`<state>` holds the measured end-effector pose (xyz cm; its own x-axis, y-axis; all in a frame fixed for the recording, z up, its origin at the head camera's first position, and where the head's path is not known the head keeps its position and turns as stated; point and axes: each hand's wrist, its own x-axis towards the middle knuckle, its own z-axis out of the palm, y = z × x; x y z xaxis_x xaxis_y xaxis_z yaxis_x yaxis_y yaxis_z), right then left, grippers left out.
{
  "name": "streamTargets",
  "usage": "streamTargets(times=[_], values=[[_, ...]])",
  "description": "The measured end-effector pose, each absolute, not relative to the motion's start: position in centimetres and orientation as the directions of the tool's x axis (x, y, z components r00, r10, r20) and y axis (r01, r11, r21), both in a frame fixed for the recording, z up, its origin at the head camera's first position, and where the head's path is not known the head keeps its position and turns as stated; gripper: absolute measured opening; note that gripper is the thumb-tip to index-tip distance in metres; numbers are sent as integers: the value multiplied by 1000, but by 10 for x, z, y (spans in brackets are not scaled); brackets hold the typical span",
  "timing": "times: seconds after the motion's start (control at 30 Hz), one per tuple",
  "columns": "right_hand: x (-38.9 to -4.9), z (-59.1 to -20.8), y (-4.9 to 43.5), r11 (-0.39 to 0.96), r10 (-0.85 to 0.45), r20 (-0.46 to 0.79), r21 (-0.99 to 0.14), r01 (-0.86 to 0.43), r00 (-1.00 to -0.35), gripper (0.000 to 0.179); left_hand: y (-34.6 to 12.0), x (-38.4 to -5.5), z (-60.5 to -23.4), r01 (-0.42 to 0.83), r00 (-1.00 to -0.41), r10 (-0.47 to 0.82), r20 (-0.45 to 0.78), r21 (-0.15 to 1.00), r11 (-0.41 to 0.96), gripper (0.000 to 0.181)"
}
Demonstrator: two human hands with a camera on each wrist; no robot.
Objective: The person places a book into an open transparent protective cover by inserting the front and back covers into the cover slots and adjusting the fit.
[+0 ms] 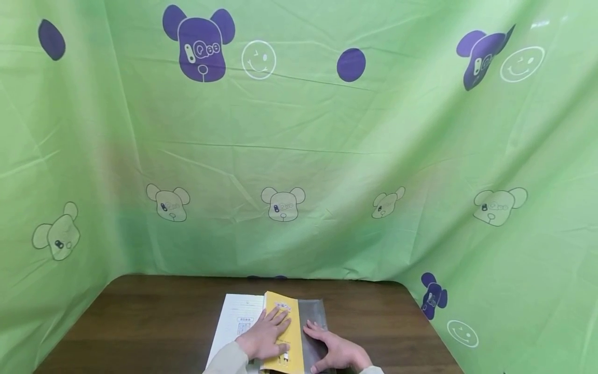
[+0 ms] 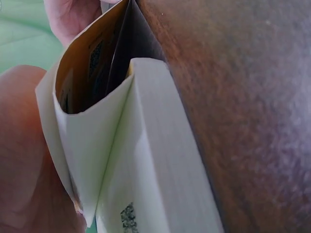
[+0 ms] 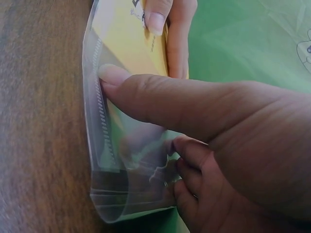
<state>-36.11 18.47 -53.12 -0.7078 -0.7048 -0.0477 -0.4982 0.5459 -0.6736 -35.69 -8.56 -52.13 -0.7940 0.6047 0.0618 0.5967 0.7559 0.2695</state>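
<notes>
Clock set with the wearer at 6. The thin yellow printed paper cover (image 1: 295, 332) is mid-bench (image 1: 149, 322), long axis roughly 12-to-6. A white printed paper page (image 1: 238, 306) sits on its 9 o'clock side; a clear, flexible plastic sleeve (image 1: 312, 310) is on its 3 o'clock side.

Left hand (image 1: 265, 335) is on the yellow cover, fingers straight and spread, pressing flat, not gripping. Right hand (image 1: 340, 350) is on the sleeve, fingers spread and loose, thumb lying across by the ribbed seam (image 3: 102, 109). No pinch that I can see.

Key relation, my read: cover edge vs sleeve, side by side along that 12-to-6 line. Right hand is nearer the sleeve, and the cover is at its 9 o'clock. Can't tell which layer is uppermost at the overlap. Left wrist view: cover bows up off the thick white page block (image 2: 160, 136), leaving a gap.
</notes>
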Motion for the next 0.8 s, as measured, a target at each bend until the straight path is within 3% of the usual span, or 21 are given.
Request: streamTargets(times=[0.2,0.33,0.6,0.8], values=[[-398,-592,206,547,-714,-61,-669,-503,-697,94,-86,-356,-524,597,-790,607,85,332,731,80],[-408,-607,210,535,-720,-62,-684,-497,-691,96,-85,-357,-526,594,-789,606,104,379,709,85],[-377,-559,194,566,-721,-58,-622,-540,-690,93,-82,-354,-524,555,-819,569,79,363,748,85],[-354,-527,182,536,-717,-23,-656,-531,-696,88,-82,-355,-530,559,-811,578,87,407,722,85]])
